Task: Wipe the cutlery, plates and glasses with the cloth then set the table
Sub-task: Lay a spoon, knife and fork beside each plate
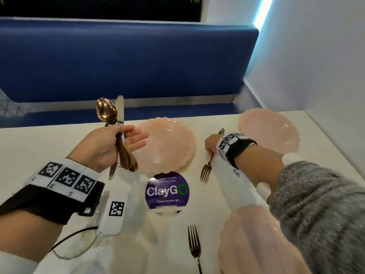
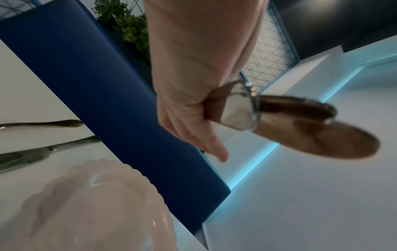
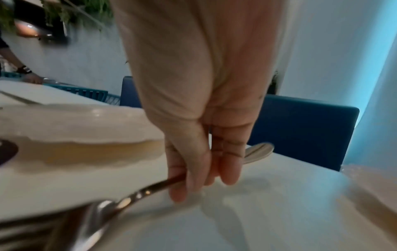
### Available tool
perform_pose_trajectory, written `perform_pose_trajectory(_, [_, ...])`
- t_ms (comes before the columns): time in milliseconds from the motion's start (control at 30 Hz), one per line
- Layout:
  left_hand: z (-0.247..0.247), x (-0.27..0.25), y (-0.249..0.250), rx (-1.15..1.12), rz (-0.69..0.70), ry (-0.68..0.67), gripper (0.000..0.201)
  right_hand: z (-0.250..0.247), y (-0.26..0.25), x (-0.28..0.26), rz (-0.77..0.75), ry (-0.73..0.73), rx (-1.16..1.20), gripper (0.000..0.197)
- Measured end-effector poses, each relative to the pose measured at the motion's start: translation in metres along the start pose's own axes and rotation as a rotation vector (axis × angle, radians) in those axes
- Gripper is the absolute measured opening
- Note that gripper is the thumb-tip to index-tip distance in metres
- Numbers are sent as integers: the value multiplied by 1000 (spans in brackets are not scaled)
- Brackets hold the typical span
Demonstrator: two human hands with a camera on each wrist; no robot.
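Gold spoons (image 1: 106, 112) and knife (image 1: 119, 109) fill left grip (image 1: 110, 144); right grip (image 1: 212, 144) pinches fork (image 1: 206, 171).

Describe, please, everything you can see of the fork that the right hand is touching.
The fork looks like shiny metal with a warm, coppery tint, slim in the handle, with four tines. It lies on the white table between two pink plates, just right of the middle plate; its tines point toward the person and its handle end points away. The right hand holds it at mid-handle, fingertips on the tabletop. It looks clean, though the close view is blurred.
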State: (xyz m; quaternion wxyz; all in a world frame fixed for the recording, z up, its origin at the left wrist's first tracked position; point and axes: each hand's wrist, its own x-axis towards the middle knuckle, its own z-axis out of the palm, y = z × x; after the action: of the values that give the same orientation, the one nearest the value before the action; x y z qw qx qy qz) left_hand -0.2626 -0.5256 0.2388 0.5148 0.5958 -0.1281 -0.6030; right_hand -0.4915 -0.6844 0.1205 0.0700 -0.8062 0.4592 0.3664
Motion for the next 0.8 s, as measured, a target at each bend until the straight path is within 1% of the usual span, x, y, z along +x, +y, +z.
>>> perform_pose_trajectory(67, [-6,2,1,-19,10,0,22,3,-6,7,-2,4,-39,22])
perform_pose_trajectory(133, [-11,2,3,-28,21,3,21,0,-10,4,-64,20,-74,29])
perform_pose_trajectory(200, [-14,3,6,-28,22,10,20,0,-9,1,-122,52,-149,32])
perform_pose_trajectory(267, [-14,4,8,-25,21,16,20,4,-6,-2,-154,100,-177,34])
perform_pose_trajectory(333, [-13,4,9,-24,25,14,21,6,-3,-8,-177,107,-202,35])
perform_pose_trajectory(400, [-12,3,11,-22,27,7,22,11,0,-10,-207,135,-166,36])
perform_pose_trajectory(500, [-10,1,13,-27,24,9,23,17,3,-11,-223,235,37,34])
perform_pose_trajectory(533, [-10,1,14,-29,24,13,23,19,3,-11,-199,281,116,36])
perform_pose_trajectory(567, [-11,0,15,-28,25,18,23,22,1,-10,-139,323,209,37])
perform_pose_trajectory(600, [-12,0,16,-27,26,22,23,23,-1,-11,-36,343,328,34])
perform_pose_trajectory(667, [-16,0,19,-36,28,29,24,28,-3,-10,172,328,518,24])
perform_pose_trajectory(700, [-19,0,21,-44,31,30,24,32,-5,-7,247,306,591,20])
perform_pose_trajectory(733, [-22,0,22,-53,37,30,24,34,-8,-4,297,297,658,20])
perform_pose_trajectory(800, [-27,2,25,-69,52,39,24,31,-12,4,328,325,741,11])
